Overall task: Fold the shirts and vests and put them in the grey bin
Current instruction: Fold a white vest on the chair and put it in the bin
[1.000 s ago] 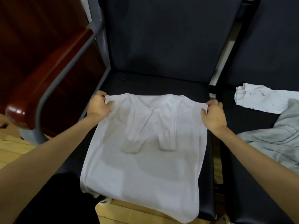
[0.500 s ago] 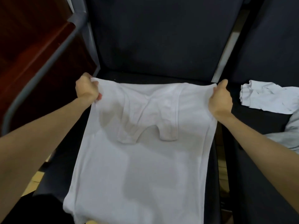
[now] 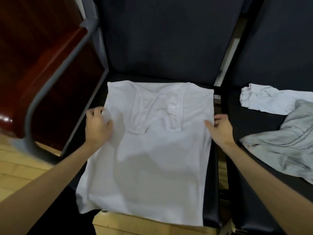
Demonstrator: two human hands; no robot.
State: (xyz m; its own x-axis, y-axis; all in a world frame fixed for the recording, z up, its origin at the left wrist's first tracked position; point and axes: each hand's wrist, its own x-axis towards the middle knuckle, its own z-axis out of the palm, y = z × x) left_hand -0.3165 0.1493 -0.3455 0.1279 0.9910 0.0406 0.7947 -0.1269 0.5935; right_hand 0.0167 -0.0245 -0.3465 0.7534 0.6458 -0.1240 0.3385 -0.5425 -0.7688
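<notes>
Soft matt cloth vest (image 3: pixel 149 158) on a dark, faintly sheened seat (image 3: pixel 210 200) — grey metal armrest (image 3: pixel 55 78), glossy red-brown wood (image 3: pixel 33 39).

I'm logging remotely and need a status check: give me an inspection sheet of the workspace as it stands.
Surface: dark chair seat, vest spread on it.
Job's things: white vest flat, straps folded down, hem hanging over seat front; grey bin not in view.
Clutter: white garment and grey garment on the next seat.
Grippers: left hand and right hand at the vest's side edges; grip unclear.
Cables: nothing seen.
Surroundings: grey armrest, wooden floor.
</notes>
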